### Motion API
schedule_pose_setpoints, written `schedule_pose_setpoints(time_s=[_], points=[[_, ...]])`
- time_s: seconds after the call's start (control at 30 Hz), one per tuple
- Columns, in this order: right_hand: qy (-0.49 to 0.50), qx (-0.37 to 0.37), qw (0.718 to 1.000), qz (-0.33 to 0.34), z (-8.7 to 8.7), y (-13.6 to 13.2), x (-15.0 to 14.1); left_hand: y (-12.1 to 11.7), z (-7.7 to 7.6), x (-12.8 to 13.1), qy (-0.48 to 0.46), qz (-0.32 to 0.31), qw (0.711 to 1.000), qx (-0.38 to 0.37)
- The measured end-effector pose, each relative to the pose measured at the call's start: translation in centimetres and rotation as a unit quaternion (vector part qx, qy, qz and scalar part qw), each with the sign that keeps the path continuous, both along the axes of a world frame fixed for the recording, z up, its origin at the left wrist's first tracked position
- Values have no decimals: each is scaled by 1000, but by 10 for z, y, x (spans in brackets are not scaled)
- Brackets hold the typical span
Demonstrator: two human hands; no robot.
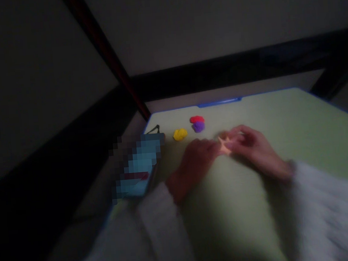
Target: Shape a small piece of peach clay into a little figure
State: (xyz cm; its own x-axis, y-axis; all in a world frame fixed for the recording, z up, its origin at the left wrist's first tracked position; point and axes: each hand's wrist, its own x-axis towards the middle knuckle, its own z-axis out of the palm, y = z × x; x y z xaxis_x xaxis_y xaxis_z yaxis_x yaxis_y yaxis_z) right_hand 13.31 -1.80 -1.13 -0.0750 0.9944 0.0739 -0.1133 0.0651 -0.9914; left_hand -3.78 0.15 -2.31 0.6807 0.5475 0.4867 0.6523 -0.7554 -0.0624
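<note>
Between my two hands is a small peach-orange piece, star-like in outline, which looks like soft modelling clay (pixel 224 146). My left hand (pixel 194 159) pinches its left side with thumb and fingers pressed together. From the right, my right hand (pixel 255 148) grips the other side between thumb and fingertips. Blur and the fingers hide part of the piece. Just beyond my left hand lie a yellow clay lump (pixel 180 134), a purple clay lump (pixel 198 126) and a flat red clay lump (pixel 196 119). The purple one touches the red one.
The pale table (pixel 301 136) has a blue rim with a blue handle-like strip (pixel 220 102) at its far edge. At the left edge stands a pixelated, bluish flat object (pixel 144 161). A dark red pole (pixel 107 51) rises behind, before a grey wall.
</note>
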Motion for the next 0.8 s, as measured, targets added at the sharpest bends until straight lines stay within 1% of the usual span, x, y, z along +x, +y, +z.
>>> schedule_pose_setpoints(time_s=[0.13, 0.23, 0.37, 0.57, 0.67, 0.8], points=[[20, -22, 1000, 1, 0, 0, 1, -1, -1, 0, -34, -1, 999, -6], [42, -37, 998, -9, -1, 3, 3, -3, 1, 0, -60, 20, 997, -36], [50, -42, 998, -12, -2, 6, 5, -3, 2, 1, -45, 40, 997, -56], [47, -48, 998, 2, -1, 5, 3, -1, -2, 2, -24, 30, 999, -32], [38, -49, 998, -6, -1, 5, 4, -3, -1, 1, -39, 35, 998, -47], [26, -47, 999, -3, 0, 6, 5, -5, 1, 1, -56, 12, 996, -66]])
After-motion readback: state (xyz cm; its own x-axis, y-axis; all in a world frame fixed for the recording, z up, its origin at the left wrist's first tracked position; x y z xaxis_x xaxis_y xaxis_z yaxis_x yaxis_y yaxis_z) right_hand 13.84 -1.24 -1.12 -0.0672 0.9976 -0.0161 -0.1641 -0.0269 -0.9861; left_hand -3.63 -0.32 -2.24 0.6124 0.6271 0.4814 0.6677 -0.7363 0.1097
